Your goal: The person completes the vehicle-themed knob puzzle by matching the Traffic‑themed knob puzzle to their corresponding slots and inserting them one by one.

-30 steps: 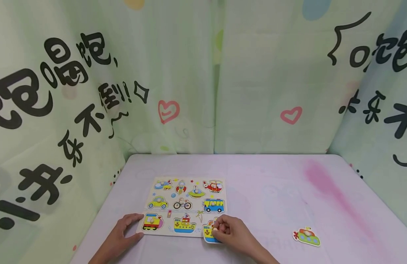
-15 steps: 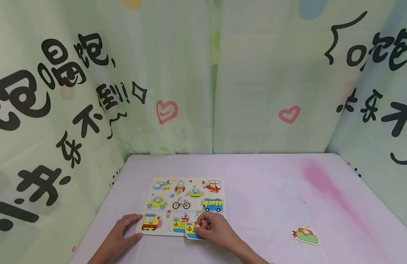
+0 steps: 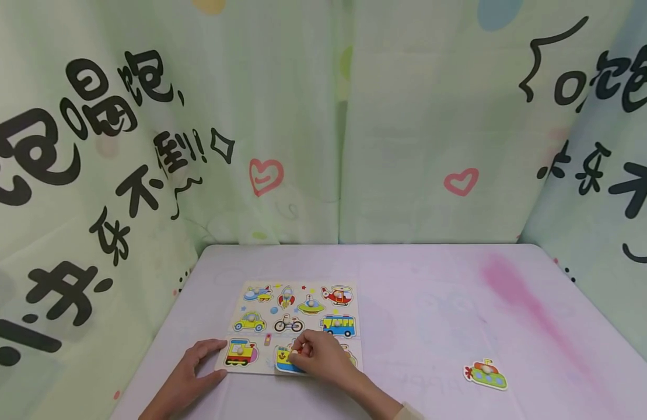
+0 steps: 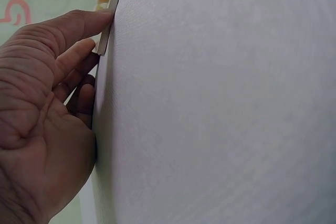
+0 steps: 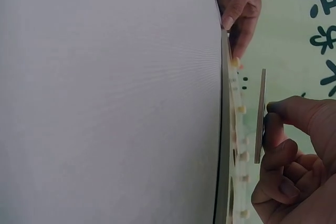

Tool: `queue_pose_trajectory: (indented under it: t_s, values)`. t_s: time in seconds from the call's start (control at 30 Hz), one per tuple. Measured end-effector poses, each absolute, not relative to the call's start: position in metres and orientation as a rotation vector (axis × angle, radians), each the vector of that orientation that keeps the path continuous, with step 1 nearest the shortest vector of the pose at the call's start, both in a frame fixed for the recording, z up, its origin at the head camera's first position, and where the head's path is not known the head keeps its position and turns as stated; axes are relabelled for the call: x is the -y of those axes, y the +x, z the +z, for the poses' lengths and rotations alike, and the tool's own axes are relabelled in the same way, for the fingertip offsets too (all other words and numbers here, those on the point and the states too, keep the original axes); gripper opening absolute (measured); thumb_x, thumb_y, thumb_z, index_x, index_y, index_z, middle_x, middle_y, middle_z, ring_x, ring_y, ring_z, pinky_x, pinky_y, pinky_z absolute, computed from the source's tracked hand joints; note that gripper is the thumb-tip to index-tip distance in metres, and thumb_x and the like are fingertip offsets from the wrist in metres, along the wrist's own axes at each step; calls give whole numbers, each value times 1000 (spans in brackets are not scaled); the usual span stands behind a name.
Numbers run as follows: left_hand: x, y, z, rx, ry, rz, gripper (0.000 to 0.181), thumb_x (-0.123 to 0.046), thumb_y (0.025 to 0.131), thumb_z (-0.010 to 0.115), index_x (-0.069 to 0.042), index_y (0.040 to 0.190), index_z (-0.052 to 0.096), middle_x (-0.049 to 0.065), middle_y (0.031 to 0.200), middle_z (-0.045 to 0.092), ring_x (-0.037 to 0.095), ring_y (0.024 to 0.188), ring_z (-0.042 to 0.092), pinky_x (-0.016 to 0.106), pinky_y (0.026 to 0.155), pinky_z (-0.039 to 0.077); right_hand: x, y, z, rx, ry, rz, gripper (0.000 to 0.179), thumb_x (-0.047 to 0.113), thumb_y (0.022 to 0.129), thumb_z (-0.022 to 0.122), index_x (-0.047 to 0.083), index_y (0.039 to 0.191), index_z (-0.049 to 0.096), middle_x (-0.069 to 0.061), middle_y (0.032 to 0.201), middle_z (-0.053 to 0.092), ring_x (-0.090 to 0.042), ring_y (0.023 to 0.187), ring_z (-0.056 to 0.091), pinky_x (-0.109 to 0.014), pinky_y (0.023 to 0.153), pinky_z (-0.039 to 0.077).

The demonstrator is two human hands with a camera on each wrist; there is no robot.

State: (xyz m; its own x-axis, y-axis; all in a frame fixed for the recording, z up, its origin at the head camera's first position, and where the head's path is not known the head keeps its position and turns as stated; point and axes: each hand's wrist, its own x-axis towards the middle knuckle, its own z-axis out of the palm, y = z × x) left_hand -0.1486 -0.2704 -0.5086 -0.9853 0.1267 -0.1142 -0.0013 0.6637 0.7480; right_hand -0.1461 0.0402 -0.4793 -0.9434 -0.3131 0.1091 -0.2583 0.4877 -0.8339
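Note:
My right hand [image 3: 325, 359] pinches a blue-and-yellow ship puzzle piece [image 3: 285, 361] between thumb and fingertips. In the right wrist view this ship piece [image 5: 261, 116] is edge-on, with a gap between it and the board's raised knobs. The puzzle board [image 3: 266, 363] lies flat on the table, and the piece and hand cover its lower middle part, hiding the ship picture there. At the board's lower left corner my left hand [image 3: 194, 367] grips the edge, thumb [image 4: 100, 20] on the near side and fingers on the left side.
A green submarine piece [image 3: 486, 373] lies on the table [image 3: 418, 326] to the right. Vehicle pieces, among them a train [image 3: 241, 353], a bus [image 3: 338, 326] and a helicopter [image 3: 337, 296], sit in the board. Printed curtains [image 3: 397, 116] enclose the table behind and at the sides.
My right hand has carried the ship piece leftward from the board's lower right area to over the ship picture. The left hand has stayed at the corner.

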Motion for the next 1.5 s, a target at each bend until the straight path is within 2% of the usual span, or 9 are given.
queue_pose_trajectory:
  t_s: [0.13,0.37,0.53,0.77,1.13,1.5]
  values:
    - [270,-149,-508,-2722,128,1230,59,-22,84,84,-9,137,62,11,145,54,35,139,45,59,117,34,-35,-149,-480,-2692,-495,-1426,11,18,85,77,13,84,67,11,64,50,-1,59,43,-18,55,35]
    - [271,-150,-506,-2732,153,1225,57,-24,85,83,-12,137,63,7,143,55,27,137,46,52,117,35,-29,-155,-483,-2735,-476,-1331,10,14,83,75,16,80,65,12,63,49,-1,57,43,-18,54,35]
    - [271,-149,-507,-2734,148,1223,57,-24,85,84,-13,137,63,6,143,55,27,137,46,51,117,36,-27,-157,-485,-2759,-478,-1271,10,14,82,75,15,80,65,12,63,50,-1,57,43,-19,54,36]
    - [270,-149,-506,-2715,131,1233,57,-23,85,83,-11,137,62,9,144,54,32,138,46,56,117,34,-28,-158,-484,-2785,-478,-1229,9,13,81,75,12,80,66,12,62,50,-1,57,43,-19,53,34]
    - [269,-147,-507,-2696,121,1249,57,-21,85,83,-10,136,62,10,144,54,34,139,45,58,118,33,-29,-154,-482,-2766,-435,-1262,10,16,83,76,13,87,67,10,64,51,-4,59,44,-22,53,36]
    - [271,-147,-506,-2709,129,1242,57,-21,85,83,-10,137,62,11,144,54,35,139,45,58,118,32,-44,-137,-472,-2711,-456,-1337,18,23,86,80,10,95,71,11,65,53,-2,56,45,-19,49,37]
